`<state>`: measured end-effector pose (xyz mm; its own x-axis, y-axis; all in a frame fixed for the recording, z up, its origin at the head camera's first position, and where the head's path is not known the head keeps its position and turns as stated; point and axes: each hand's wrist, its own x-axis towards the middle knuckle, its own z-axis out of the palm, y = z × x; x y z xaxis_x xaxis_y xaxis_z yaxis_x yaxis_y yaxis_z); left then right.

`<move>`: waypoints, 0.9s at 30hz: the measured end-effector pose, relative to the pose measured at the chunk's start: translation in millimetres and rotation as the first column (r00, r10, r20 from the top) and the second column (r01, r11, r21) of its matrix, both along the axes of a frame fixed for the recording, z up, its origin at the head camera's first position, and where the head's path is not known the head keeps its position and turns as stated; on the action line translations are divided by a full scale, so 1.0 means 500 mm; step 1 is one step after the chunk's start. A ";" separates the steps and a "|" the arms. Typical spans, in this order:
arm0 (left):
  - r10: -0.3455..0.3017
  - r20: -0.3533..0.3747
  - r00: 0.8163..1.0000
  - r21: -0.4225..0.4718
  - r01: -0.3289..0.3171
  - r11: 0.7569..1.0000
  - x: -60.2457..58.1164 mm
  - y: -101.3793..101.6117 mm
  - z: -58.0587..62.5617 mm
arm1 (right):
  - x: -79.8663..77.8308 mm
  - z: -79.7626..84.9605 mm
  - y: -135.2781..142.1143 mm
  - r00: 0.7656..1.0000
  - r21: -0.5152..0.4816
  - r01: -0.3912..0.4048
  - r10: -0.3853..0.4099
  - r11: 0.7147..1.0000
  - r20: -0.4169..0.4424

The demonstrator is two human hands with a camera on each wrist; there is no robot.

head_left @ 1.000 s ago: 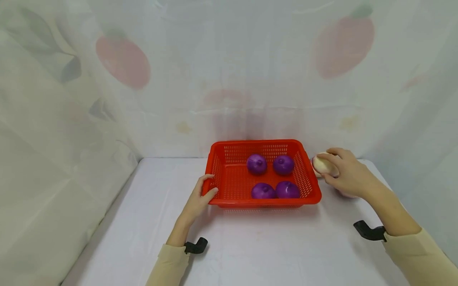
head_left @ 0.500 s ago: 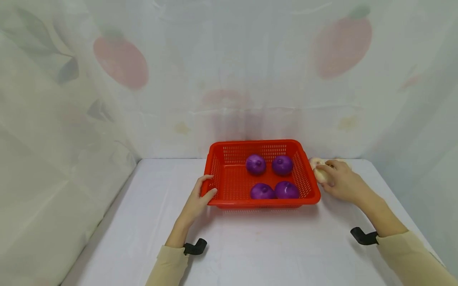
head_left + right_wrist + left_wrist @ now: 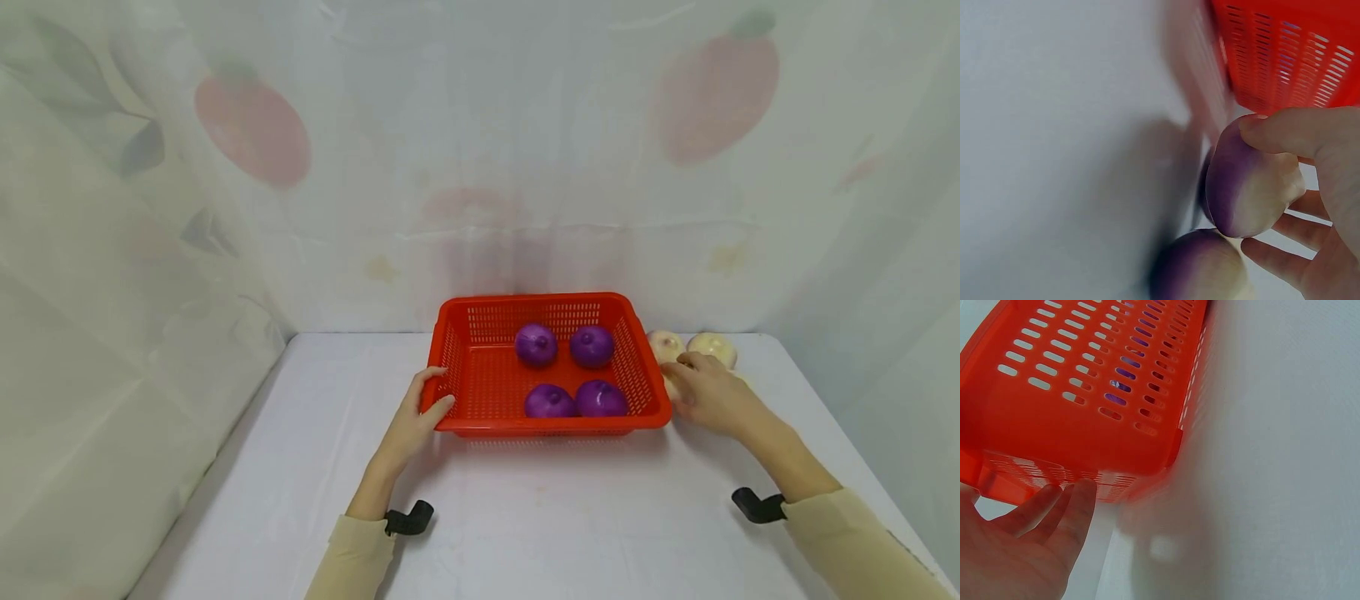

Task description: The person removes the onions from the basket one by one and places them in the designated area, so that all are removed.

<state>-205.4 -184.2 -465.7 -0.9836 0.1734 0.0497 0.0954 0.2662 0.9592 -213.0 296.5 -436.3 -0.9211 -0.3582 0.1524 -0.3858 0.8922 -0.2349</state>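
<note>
My left hand (image 3: 405,425) grips the left wall of a red plastic basket (image 3: 555,423), thumb and fingers at its rim. In the basket, toward the right, several glossy purple turnips (image 3: 536,345) rest with their nubs showing. My right hand (image 3: 712,400) is low beside the basket's right wall, holding a purple-and-cream turnip (image 3: 1254,181) between thumb and fingers. From the head view, most of that turnip is hidden by the hand. Behind the hand sit a cream-topped turnip (image 3: 665,345) and another turnip (image 3: 712,348); a purple-and-cream turnip (image 3: 1200,269) lies close to the held one.
A white cloth covers the table (image 3: 540,517). Behind it hangs a pale curtain (image 3: 480,150) with faded fruit prints, and more fabric borders both sides. Each wrist carries a black mount (image 3: 410,518).
My right hand has come down and toward me with the turnip, beside the basket's right wall, uncovering the two turnips behind it. My left hand and the basket stay nearly still.
</note>
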 end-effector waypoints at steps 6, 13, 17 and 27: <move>0.000 -0.007 1.000 -0.005 0.000 1.000 -0.001 -0.001 -0.002 | -0.002 -0.020 0.003 1.000 0.011 -0.011 0.011 1.000 -0.024; 0.003 -0.015 1.000 -0.001 -0.003 1.000 -0.002 -0.001 -0.002 | -0.007 -0.033 0.006 0.997 0.011 -0.035 0.035 0.999 -0.066; 0.006 -0.001 1.000 0.001 -0.006 1.000 -0.002 0.000 0.000 | -0.006 -0.032 0.003 0.997 0.007 -0.034 0.035 0.999 -0.067; 0.004 -0.005 1.000 -0.009 -0.004 1.000 0.000 -0.001 0.000 | 0.009 0.005 0.001 0.999 -0.042 0.039 -0.039 0.998 -0.017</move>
